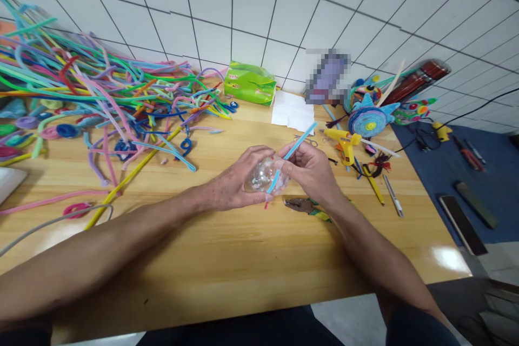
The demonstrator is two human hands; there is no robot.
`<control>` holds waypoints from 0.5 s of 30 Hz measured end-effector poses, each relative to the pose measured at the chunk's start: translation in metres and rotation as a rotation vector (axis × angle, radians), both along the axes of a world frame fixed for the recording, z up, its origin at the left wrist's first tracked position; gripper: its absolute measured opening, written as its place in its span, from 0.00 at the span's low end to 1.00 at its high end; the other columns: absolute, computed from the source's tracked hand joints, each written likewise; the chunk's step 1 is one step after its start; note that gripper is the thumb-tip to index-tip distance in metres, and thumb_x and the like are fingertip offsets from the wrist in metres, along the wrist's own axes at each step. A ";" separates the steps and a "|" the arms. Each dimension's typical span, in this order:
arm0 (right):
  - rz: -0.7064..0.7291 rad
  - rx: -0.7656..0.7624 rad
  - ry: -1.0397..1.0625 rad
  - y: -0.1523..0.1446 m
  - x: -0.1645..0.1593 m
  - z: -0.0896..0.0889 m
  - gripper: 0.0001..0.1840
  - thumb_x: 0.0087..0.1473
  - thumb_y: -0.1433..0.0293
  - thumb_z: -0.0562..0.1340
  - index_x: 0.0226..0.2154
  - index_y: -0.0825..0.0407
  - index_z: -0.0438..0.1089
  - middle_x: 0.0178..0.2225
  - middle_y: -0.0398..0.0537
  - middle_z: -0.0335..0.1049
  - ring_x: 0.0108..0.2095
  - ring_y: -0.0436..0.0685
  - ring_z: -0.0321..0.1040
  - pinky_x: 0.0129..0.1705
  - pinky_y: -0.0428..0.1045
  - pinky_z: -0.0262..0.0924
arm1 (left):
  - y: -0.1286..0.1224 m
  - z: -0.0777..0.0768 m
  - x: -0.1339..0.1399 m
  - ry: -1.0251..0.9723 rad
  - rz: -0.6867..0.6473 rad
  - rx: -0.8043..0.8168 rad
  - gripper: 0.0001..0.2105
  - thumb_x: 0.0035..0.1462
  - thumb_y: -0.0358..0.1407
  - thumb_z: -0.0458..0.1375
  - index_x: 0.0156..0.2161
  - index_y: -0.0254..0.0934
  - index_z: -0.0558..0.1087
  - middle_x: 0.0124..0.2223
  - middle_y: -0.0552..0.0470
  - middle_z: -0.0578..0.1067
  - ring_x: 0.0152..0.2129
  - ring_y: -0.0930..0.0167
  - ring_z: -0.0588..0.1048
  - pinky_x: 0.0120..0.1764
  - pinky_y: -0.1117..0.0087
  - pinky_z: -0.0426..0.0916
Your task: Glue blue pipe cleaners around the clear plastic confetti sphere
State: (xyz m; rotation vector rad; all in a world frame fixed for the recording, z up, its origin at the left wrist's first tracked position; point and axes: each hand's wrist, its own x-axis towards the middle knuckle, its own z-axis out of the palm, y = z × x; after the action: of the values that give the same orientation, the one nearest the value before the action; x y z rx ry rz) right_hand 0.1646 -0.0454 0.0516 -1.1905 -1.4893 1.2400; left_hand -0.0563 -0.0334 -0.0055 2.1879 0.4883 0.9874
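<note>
forearms (109, 254) bare; left hand (231, 183) cups clear object (261, 174), right hand (315, 172) pinches blue strip (302, 139).

The person's bare left forearm (133, 235) runs in from eight o'clock and slants toward two, and the left hand (235, 181) curves into a C-shaped grip, left fingers (257, 153) arched along the top, left thumb (256, 198) extended below. The bare right forearm (377, 248) slants from between four and five o'clock toward ten or eleven, with the right hand (311, 171) at about three o'clock from the left, right thumb (293, 170) pinching against bent right fingers (307, 150).
</note>
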 end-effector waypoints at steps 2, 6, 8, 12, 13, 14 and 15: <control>-0.002 0.005 0.011 -0.001 0.000 0.000 0.21 0.48 0.54 0.78 0.35 0.49 0.74 0.28 0.41 0.74 0.28 0.51 0.69 0.31 0.48 0.65 | 0.000 0.002 0.000 0.013 -0.006 -0.004 0.40 0.62 0.43 0.69 0.72 0.47 0.53 0.68 0.36 0.64 0.69 0.50 0.62 0.68 0.37 0.64; -0.017 0.029 0.021 -0.004 -0.002 0.003 0.20 0.49 0.55 0.78 0.34 0.49 0.74 0.26 0.40 0.72 0.26 0.51 0.67 0.29 0.48 0.64 | -0.001 0.004 -0.001 0.043 -0.009 -0.039 0.39 0.63 0.44 0.67 0.72 0.47 0.52 0.68 0.37 0.64 0.68 0.50 0.63 0.67 0.36 0.64; -0.026 0.032 0.019 -0.005 -0.002 0.003 0.20 0.48 0.55 0.78 0.35 0.49 0.74 0.26 0.39 0.72 0.26 0.51 0.67 0.29 0.48 0.64 | -0.002 0.003 -0.001 0.045 -0.012 -0.033 0.39 0.64 0.44 0.67 0.72 0.47 0.52 0.68 0.36 0.63 0.68 0.50 0.63 0.67 0.37 0.65; -0.031 0.032 0.033 -0.005 -0.002 0.003 0.19 0.48 0.56 0.77 0.34 0.49 0.75 0.25 0.39 0.71 0.26 0.50 0.66 0.28 0.48 0.63 | -0.002 0.001 0.000 0.040 -0.001 -0.015 0.40 0.64 0.44 0.67 0.72 0.47 0.50 0.68 0.35 0.62 0.68 0.50 0.63 0.67 0.38 0.65; -0.032 0.035 0.034 -0.005 -0.002 0.003 0.18 0.48 0.56 0.77 0.34 0.49 0.75 0.25 0.39 0.71 0.25 0.50 0.65 0.28 0.48 0.62 | -0.003 0.001 0.000 0.037 0.004 -0.017 0.40 0.64 0.44 0.67 0.72 0.46 0.50 0.68 0.35 0.62 0.68 0.50 0.63 0.67 0.39 0.65; -0.033 0.037 0.034 -0.004 -0.002 0.003 0.18 0.48 0.57 0.77 0.34 0.49 0.75 0.25 0.38 0.71 0.25 0.50 0.65 0.28 0.48 0.62 | -0.003 0.001 0.000 0.034 0.009 -0.020 0.40 0.64 0.44 0.67 0.72 0.46 0.51 0.68 0.35 0.62 0.68 0.51 0.63 0.67 0.39 0.66; -0.035 0.039 0.033 -0.004 -0.002 0.003 0.18 0.48 0.57 0.78 0.34 0.49 0.75 0.25 0.38 0.71 0.25 0.50 0.65 0.28 0.47 0.62 | -0.003 0.001 0.000 0.031 0.014 -0.024 0.40 0.64 0.44 0.67 0.72 0.46 0.51 0.68 0.35 0.62 0.68 0.51 0.63 0.67 0.40 0.66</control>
State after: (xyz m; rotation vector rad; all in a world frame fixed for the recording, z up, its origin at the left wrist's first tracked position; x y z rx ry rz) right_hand 0.1624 -0.0496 0.0547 -1.1599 -1.4567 1.1963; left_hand -0.0567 -0.0365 -0.0050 2.1837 0.5277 0.9511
